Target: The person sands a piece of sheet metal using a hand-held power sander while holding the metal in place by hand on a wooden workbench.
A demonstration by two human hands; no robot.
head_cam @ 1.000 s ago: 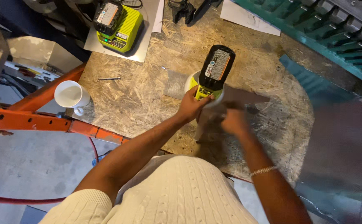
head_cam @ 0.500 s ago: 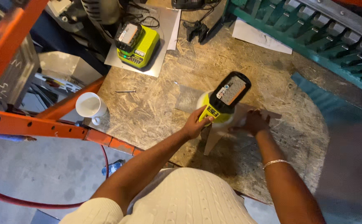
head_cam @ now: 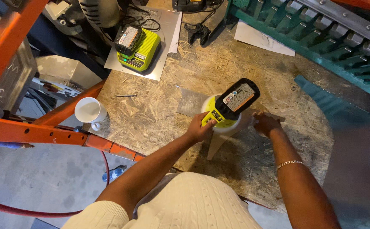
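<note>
My left hand [head_cam: 199,128] grips the handle of a yellow-green cordless power tool [head_cam: 229,105] with a black battery pack on top. The tool stands upright over a thin grey metal sheet [head_cam: 193,101] lying on the chipboard workbench [head_cam: 159,114]. My right hand [head_cam: 266,123] presses flat on the sheet just right of the tool, and a bracelet sits on that wrist. The tool's working end is hidden beneath its body.
A yellow-green battery charger [head_cam: 137,48] with a battery sits on a metal plate at the back left. A white mug [head_cam: 90,111] stands at the bench's left edge by an orange rack beam [head_cam: 36,133]. A teal metal frame [head_cam: 320,38] runs along the back right.
The view has shifted, so the tool and hands sit further right and lower. My left hand stays on the tool and my right hand stays on the sheet.
</note>
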